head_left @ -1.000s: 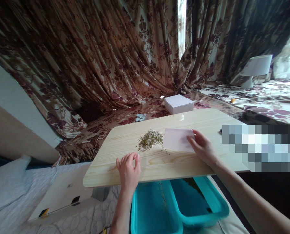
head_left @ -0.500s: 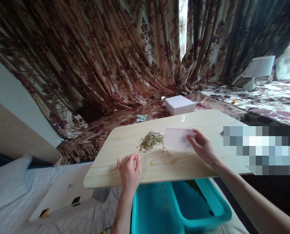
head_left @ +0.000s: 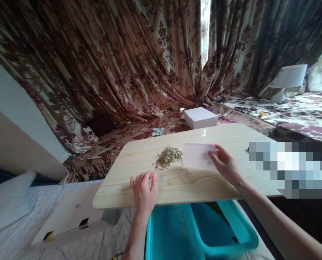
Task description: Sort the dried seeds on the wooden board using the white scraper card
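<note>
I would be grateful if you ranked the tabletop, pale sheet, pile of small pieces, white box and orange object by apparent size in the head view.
1. Tabletop
2. Pale sheet
3. Pile of small pieces and white box: too alike to rank
4. Orange object

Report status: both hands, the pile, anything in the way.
Right hand gripping pale sheet, edge beside grainy pile. Left hand at near edge of tabletop, nothing visible in it. Pile loose, few strays nearby. No obstruction visible between sheet and pile.
</note>
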Demonstrator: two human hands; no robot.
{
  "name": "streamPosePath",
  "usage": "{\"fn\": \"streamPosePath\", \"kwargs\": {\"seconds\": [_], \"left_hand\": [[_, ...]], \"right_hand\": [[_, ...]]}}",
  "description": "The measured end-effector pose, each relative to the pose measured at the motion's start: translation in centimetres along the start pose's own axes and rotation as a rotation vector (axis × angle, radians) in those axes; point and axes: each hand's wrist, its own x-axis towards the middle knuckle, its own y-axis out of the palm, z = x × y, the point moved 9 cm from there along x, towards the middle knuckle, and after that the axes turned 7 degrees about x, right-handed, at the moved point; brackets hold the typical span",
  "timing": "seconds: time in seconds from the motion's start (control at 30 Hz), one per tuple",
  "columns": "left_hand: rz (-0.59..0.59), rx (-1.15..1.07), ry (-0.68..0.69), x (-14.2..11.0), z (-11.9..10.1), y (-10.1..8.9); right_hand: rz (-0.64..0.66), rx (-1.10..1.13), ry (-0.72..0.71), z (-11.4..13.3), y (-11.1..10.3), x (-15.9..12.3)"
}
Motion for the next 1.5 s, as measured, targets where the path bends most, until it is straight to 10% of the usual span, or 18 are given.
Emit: {"fn": "streamPosePath", "kwargs": {"seconds": [1.5], "left_hand": [[0.004, 0.001, 0.003, 0.0, 0.2, 0.1]], "right_hand": [[0.154, -0.043, 0.02, 1.7, 1.9, 0.4]]}}
